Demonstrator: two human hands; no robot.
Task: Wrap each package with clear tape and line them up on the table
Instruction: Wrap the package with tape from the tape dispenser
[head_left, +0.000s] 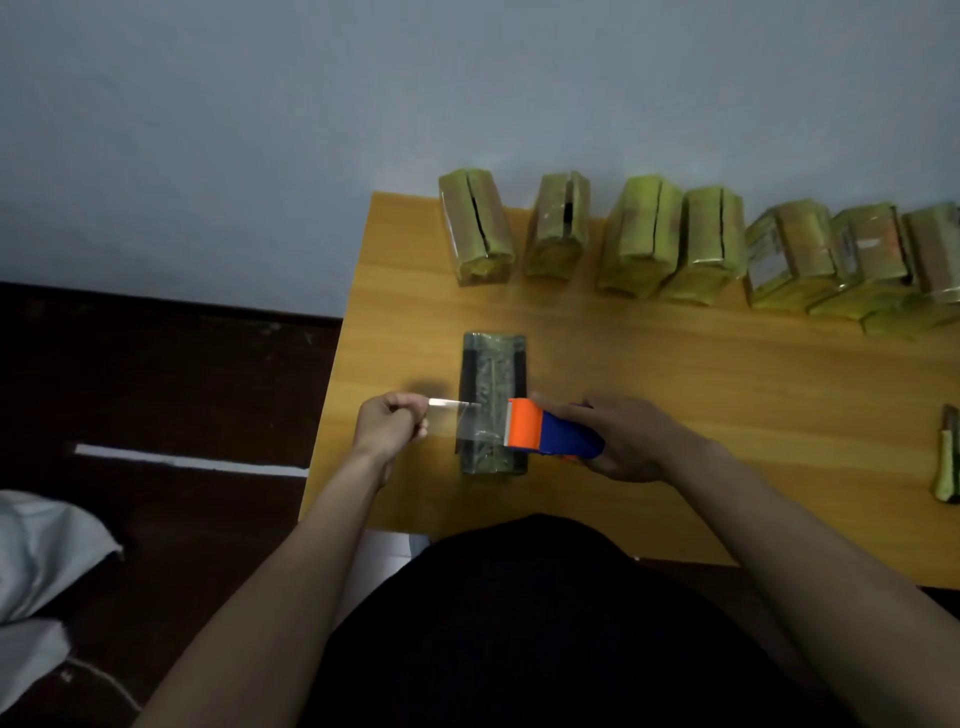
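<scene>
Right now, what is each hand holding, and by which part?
The left hand pinches the free end of the clear tape. The right hand grips the tape dispenser around its blue body, over the package.

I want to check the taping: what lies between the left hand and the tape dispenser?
In the head view, a strip of clear tape stretches from the left hand to the tape dispenser, across the dark package.

I see one package lying on the table at frame centre, my left hand left of it, the tape dispenser right. A row of packages lines the table's far edge, upper right.
</scene>
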